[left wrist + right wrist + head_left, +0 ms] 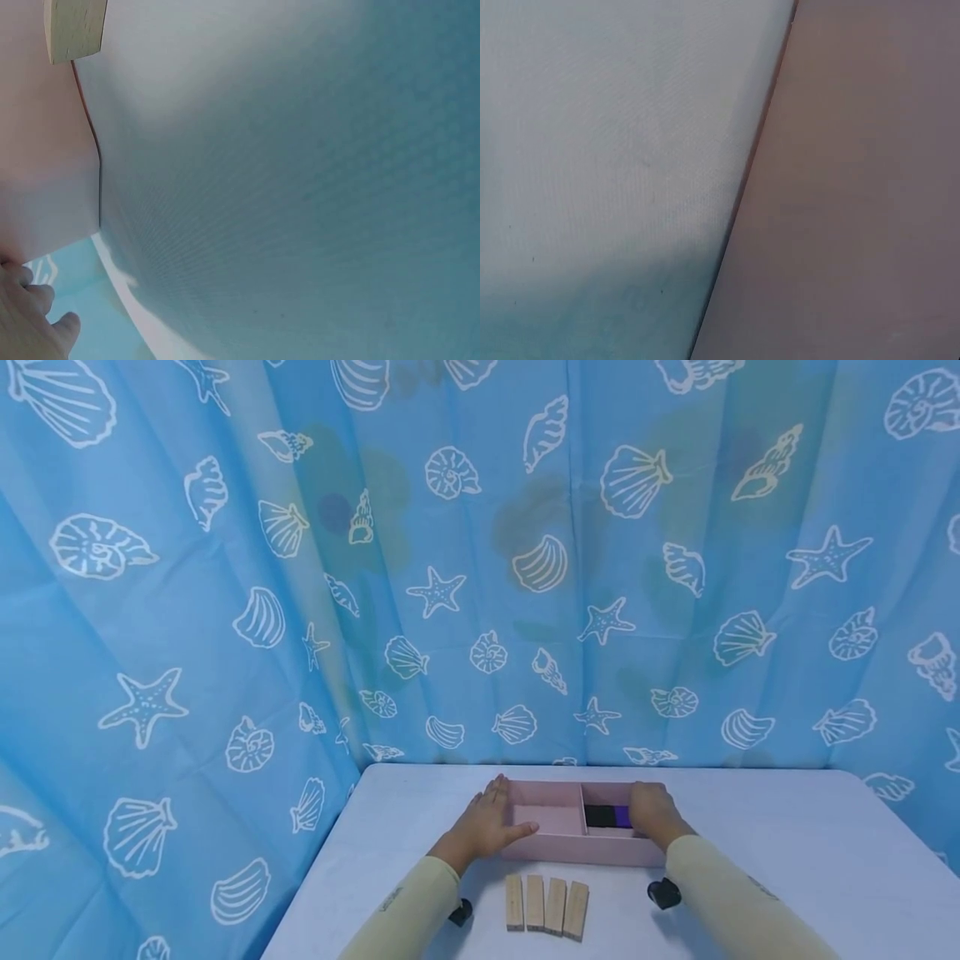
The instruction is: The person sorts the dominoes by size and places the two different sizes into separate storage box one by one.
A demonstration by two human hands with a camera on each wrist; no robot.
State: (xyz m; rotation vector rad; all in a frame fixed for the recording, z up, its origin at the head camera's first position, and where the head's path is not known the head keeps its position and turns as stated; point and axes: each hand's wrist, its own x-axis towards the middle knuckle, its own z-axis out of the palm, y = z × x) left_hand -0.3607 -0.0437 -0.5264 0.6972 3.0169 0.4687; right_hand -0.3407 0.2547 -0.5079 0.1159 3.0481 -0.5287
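Note:
A pink box (585, 850) with a divider sits on the white table, its long front wall facing me. At its left end is my left hand (483, 822), fingers stretched toward the far corner and thumb reaching over the front rim. My right hand (655, 810) grips the right end, with its fingers curled over the wall; the fingertips are hidden. In the right compartment lie a black piece (599, 816) and a purple piece (622, 816). The left wrist view shows some fingers of the left hand (30, 315) beside the box wall (45, 150).
Several wooden blocks (535, 903) lie in a row in front of the box. A blue curtain (465, 568) with shell prints hangs behind the table (787, 827) and along its left. Black wrist devices (663, 893) are below both forearms.

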